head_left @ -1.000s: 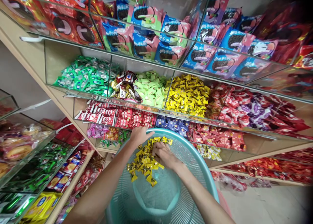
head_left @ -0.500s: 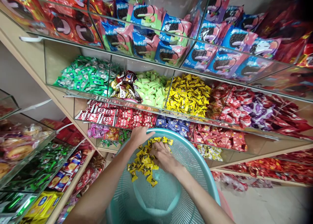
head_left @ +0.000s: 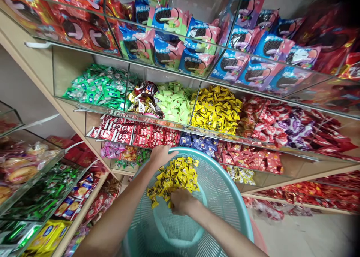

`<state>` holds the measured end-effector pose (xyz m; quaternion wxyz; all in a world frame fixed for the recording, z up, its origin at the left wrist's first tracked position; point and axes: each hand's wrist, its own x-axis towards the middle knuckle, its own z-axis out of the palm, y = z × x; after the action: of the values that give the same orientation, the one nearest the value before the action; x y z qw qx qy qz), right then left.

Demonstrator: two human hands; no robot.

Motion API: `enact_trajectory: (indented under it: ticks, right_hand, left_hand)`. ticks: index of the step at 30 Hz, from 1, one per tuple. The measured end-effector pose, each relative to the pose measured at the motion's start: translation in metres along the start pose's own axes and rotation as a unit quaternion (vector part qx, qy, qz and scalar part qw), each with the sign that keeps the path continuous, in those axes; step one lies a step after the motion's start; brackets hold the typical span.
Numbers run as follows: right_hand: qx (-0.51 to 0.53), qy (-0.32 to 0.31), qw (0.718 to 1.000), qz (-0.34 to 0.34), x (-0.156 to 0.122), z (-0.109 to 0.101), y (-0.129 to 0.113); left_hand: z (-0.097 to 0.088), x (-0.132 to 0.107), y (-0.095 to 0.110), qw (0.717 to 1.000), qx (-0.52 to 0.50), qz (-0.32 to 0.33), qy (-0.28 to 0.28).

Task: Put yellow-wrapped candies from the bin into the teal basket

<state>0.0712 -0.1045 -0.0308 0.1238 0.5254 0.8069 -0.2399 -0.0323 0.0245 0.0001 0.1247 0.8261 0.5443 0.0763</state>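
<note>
A large teal plastic mesh basket (head_left: 245,219) stands in front of me. Yellow-wrapped candies (head_left: 184,172) lie in a loose heap inside it, toward its far left side. My left hand (head_left: 162,156) is wrapped over the far left rim, thumb along the edge, fingers out of sight beyond it. Inside the basket, my right hand (head_left: 181,200) is curled at the near edge of the heap, with candies against its fingertips; how many it grasps is hidden.
Glass-fronted shelves rise ahead, holding another pile of yellow candies (head_left: 215,109), green-wrapped candies (head_left: 98,86) and blue cookie packs (head_left: 194,60). A lower glass bin (head_left: 42,186) of snacks stands at my left. Tiled floor (head_left: 303,238) shows at right.
My right hand has drawn back toward me across the heap, its spread fingers now curled. More of the candies show behind it. The left hand stays on the rim.
</note>
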Motion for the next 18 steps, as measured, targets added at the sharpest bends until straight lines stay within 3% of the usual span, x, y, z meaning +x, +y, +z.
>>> enact_trajectory:
  ticks: [2,4,6,8,11,18]
  right_hand:
    - [0.109,-0.104,0.988,-0.038,-0.006,-0.017,0.008]
    - [0.317,-0.219,0.919,-0.08,-0.013,-0.036,0.017]
    - [0.475,-0.252,0.837,-0.104,-0.02,-0.052,0.024]
    - [0.544,-0.246,0.794,-0.113,-0.024,-0.061,0.029]
    - [0.578,-0.244,0.769,-0.125,-0.025,-0.061,0.032]
    - [0.605,-0.234,0.751,-0.127,-0.02,-0.053,0.032]
  left_hand:
    - [0.001,0.0,-0.001,1.0,-0.001,0.001,0.003]
    - [0.002,0.0,-0.001,1.0,0.001,0.002,0.008]
    - [0.003,0.0,-0.001,1.0,0.006,0.005,0.017]
    - [0.003,0.0,-0.001,1.0,0.008,0.008,0.021]
    - [0.003,0.0,-0.001,1.0,0.007,0.005,0.017]
    - [0.003,0.0,-0.002,0.999,0.022,0.013,0.024]
